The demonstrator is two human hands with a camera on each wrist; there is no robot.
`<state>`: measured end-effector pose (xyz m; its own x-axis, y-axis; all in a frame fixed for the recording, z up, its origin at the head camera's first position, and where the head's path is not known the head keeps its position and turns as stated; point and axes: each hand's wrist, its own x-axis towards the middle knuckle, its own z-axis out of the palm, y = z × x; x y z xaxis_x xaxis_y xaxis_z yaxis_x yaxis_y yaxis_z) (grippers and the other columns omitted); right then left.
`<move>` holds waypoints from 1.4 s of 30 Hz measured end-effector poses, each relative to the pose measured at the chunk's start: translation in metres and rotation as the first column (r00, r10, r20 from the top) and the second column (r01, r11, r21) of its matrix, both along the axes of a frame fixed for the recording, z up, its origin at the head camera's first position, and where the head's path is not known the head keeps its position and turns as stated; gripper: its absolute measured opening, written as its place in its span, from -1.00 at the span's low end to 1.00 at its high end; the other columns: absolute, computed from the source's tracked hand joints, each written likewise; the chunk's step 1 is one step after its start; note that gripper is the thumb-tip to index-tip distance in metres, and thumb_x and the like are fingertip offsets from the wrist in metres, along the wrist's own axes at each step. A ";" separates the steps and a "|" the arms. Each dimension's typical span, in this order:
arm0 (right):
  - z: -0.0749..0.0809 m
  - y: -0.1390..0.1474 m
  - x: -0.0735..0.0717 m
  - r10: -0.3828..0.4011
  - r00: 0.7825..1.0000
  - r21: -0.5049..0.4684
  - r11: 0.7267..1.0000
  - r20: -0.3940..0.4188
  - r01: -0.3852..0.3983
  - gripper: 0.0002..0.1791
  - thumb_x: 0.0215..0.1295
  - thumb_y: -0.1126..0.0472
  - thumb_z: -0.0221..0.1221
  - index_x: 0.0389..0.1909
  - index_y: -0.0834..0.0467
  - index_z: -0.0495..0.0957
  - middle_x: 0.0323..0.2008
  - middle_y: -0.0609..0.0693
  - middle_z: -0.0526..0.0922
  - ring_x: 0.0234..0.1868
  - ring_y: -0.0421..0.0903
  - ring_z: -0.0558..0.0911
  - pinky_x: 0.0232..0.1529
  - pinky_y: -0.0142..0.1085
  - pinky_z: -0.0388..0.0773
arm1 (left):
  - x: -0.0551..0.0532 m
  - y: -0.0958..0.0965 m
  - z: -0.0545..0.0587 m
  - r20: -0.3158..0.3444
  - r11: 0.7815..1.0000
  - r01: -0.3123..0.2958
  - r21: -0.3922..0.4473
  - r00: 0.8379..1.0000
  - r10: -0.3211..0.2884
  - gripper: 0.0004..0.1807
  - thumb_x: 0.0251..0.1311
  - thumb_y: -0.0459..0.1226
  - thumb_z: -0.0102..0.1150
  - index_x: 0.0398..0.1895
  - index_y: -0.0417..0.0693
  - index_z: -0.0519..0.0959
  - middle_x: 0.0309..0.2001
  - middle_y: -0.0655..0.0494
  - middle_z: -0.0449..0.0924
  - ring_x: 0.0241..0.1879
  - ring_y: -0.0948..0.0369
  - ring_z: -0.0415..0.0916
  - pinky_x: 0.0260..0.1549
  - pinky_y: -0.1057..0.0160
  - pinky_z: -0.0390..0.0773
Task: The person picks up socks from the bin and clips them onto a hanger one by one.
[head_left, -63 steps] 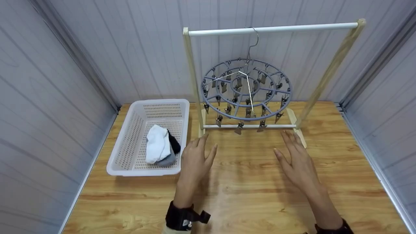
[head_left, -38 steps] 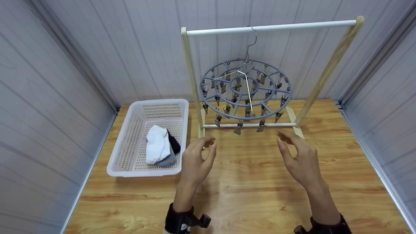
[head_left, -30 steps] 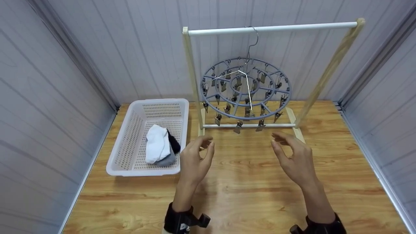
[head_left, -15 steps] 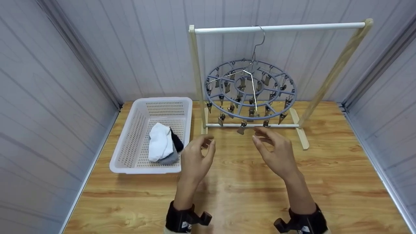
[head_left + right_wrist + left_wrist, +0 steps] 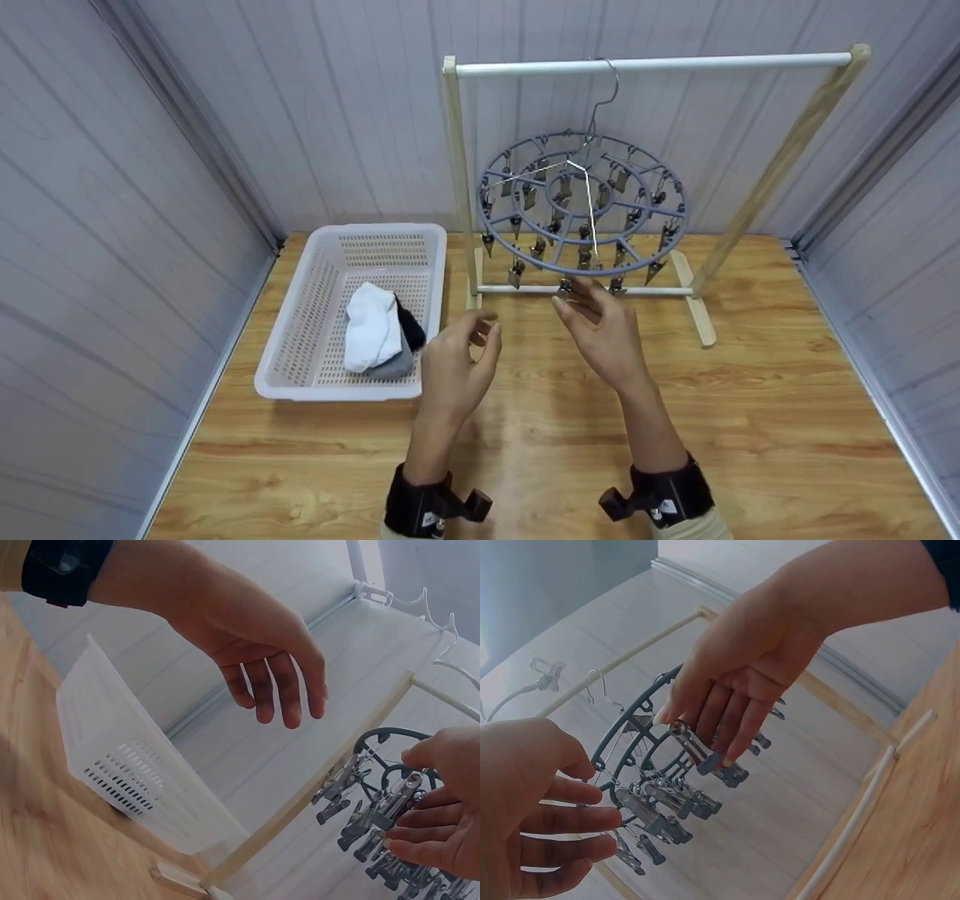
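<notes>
A round grey-blue clip hanger hangs by its hook from the rack's white bar. Several metal clips dangle from its rings. My right hand is at the hanger's front edge, with its fingers behind a front clip and the thumb before it. In the left wrist view this clip lies between thumb and fingers; a firm pinch does not show. My left hand hovers beside the basket, its fingers loosely bent and holding nothing. Folded white cloth, grey cloth and black cloth lie in the basket.
The white perforated basket stands at the left on the wood-grain table. A small rack with wooden posts and a white top bar stands at the back. Pale panel walls enclose the table.
My right hand has moved left and slightly up, from beside the rack's right foot to the hanger's front clip. My left hand has bent its fingers but stayed by the basket.
</notes>
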<state>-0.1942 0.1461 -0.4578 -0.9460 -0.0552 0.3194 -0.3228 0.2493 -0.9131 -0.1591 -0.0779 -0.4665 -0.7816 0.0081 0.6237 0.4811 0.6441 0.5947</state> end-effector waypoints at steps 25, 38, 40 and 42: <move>0.001 -0.004 -0.006 -0.027 0.994 -0.200 0.980 -0.103 0.006 -0.62 0.38 0.16 0.42 0.13 0.23 0.71 -0.07 0.12 0.81 -0.13 0.01 0.82 -0.04 -0.17 0.76 | -0.006 0.013 0.000 0.030 0.999 0.029 -0.016 0.999 -0.028 -0.85 0.42 -0.26 0.32 -0.02 -0.04 0.71 -0.34 0.18 0.78 -0.44 0.33 0.66 -0.46 0.32 0.62; 0.003 -0.008 -0.002 -0.052 0.990 -0.181 0.983 -0.129 0.028 -0.65 0.37 0.20 0.41 0.11 0.24 0.72 -0.05 0.14 0.81 -0.14 0.06 0.83 -0.05 -0.19 0.75 | -0.003 0.004 -0.008 0.041 0.999 0.006 -0.032 0.999 -0.005 -0.86 0.41 -0.25 0.35 -0.05 -0.06 0.71 -0.36 0.19 0.78 -0.46 0.32 0.67 -0.52 0.31 0.60; 0.005 -0.010 -0.001 -0.053 0.990 -0.176 0.984 -0.129 0.030 -0.67 0.37 0.21 0.41 0.10 0.22 0.73 -0.06 0.16 0.81 -0.14 0.06 0.83 -0.05 -0.20 0.76 | -0.004 0.003 -0.008 0.051 0.999 0.006 -0.038 0.999 -0.004 -0.86 0.42 -0.24 0.34 -0.05 -0.05 0.71 -0.36 0.20 0.78 -0.45 0.33 0.66 -0.51 0.32 0.60; 0.006 -0.011 -0.001 -0.043 0.991 -0.177 0.984 -0.123 0.021 -0.67 0.36 0.21 0.42 0.10 0.20 0.74 -0.07 0.16 0.81 -0.13 0.06 0.83 -0.06 -0.20 0.76 | -0.005 0.001 -0.008 0.060 0.999 0.007 -0.048 0.998 -0.004 -0.86 0.43 -0.23 0.33 -0.05 -0.04 0.72 -0.35 0.19 0.78 -0.44 0.31 0.67 -0.49 0.32 0.60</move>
